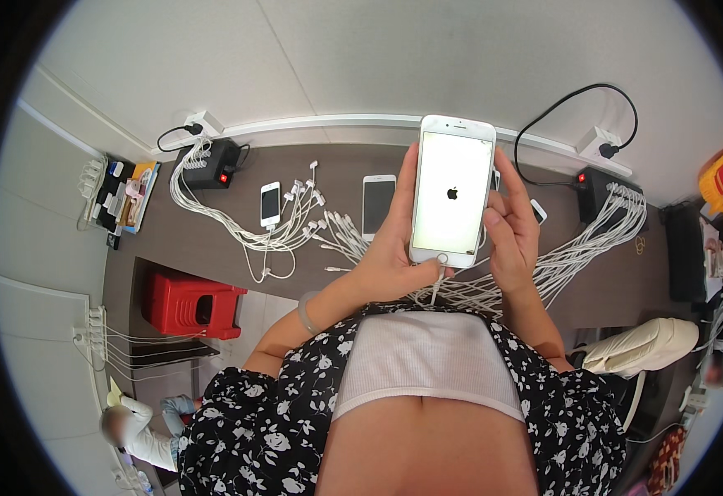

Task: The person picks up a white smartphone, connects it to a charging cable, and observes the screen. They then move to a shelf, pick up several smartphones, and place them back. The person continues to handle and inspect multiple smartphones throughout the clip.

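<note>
A white smartphone point(452, 219) stands raised over the desk, its lit white screen showing a small dark logo. My left hand point(396, 248) is closed round its left side, with the thumb at the round button below the screen. Along the right edge, my right hand point(512, 227) grips the phone too, fingers partly hidden behind it. From under the phone's lower end a white cable point(436, 293) runs down; its plug is hidden by my thumb. Behind my left hand lies a larger white phone point(378, 202) with a dark screen, partly covered.
A small white phone point(270, 205) on a cable lies left on the brown desk point(212, 223). Black charging hubs point(212, 165) point(605, 194) feed bundles of white cables point(576, 269). Another small phone point(538, 212) lies right. A red stool point(192, 306) and a seated person point(150, 434) are left.
</note>
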Tool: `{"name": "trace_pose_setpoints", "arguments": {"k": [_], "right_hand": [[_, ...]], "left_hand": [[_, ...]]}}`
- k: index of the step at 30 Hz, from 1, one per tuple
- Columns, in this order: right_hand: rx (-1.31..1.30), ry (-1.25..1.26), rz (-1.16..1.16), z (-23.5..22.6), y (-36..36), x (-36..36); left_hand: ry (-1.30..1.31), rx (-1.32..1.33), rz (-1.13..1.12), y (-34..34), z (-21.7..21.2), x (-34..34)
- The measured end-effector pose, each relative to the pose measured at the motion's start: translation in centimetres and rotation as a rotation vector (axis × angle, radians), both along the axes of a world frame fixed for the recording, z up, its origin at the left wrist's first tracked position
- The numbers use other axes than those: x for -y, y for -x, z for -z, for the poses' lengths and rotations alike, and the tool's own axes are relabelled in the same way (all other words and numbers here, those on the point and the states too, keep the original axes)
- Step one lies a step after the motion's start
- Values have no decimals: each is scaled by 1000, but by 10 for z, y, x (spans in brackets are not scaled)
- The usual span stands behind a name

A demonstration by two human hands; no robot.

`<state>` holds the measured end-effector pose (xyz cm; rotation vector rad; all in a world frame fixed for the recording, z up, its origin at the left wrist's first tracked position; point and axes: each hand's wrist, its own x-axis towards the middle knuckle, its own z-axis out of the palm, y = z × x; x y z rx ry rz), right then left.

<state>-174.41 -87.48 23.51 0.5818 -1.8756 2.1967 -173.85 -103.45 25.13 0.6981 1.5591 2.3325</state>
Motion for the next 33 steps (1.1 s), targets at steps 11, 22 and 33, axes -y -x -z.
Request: {"name": "trace_pose_setpoints", "arguments": {"k": [11,22,33], "right_hand": [[17,14,23,-1,-2,4],[76,4,-29,9,7,6],[386,-54,-220,87,9,33]], "left_hand": [[7,24,10,-1,2,2],[-11,82,-70,-2,13,3],[-7,305,-323,-28,82,16]]}}
